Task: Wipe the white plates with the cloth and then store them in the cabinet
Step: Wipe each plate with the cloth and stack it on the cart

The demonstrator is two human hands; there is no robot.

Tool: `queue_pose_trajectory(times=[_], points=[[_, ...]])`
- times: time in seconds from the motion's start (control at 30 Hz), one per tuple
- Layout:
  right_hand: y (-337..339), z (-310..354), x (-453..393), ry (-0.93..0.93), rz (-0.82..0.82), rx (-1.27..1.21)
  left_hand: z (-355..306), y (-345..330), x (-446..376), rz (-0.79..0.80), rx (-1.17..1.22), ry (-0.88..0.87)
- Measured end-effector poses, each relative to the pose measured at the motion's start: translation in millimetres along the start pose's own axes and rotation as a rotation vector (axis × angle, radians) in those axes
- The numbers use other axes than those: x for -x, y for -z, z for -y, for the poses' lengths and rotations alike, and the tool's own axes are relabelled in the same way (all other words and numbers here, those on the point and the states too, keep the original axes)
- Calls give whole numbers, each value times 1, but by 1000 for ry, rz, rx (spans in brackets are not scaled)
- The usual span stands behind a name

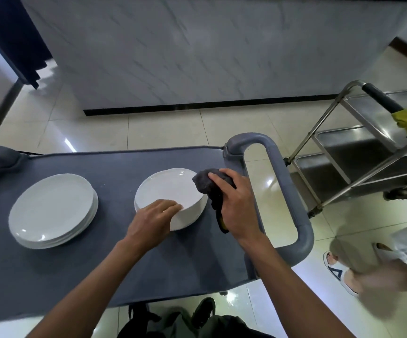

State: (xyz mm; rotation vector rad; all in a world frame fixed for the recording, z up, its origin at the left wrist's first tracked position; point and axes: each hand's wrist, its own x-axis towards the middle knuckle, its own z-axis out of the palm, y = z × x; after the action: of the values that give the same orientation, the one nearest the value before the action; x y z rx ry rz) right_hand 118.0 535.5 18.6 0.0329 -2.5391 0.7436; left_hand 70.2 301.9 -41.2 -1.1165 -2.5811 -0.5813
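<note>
Two bare forearms reach forward over a grey cart whose flat top [114, 240] serves as the tabletop. The left hand [150, 219] grips the near rim of a white plate [167, 191], fingers curled over its edge, and tilts it up off the surface; there may be another plate under it, but the edge is too blurred to say. The right hand [234, 203] clutches a dark cloth [206, 182], bunched against the plate's right rim, with a bit of yellow showing at the cloth's lower end. To the left, well apart, a stack of white plates [52, 207] lies flat on the tabletop.

This looks like the wiping step, with the plate steadied for a pass of the cloth. The next move likely calls for sweeping the cloth across the plate's face while the left hand holds it firm. No cabinet shows here, so storing seems some way off.

A steel trolley [358, 147] stands at the right, and another person's sandalled feet [336, 267] are near the cart's corner.
</note>
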Motion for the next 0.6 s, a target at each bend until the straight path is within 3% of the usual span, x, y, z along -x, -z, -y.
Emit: queue_pose_trajectory(times=[0.6], points=[[-21, -16, 28, 34, 111, -82, -9, -20, 26, 136, -30, 170]])
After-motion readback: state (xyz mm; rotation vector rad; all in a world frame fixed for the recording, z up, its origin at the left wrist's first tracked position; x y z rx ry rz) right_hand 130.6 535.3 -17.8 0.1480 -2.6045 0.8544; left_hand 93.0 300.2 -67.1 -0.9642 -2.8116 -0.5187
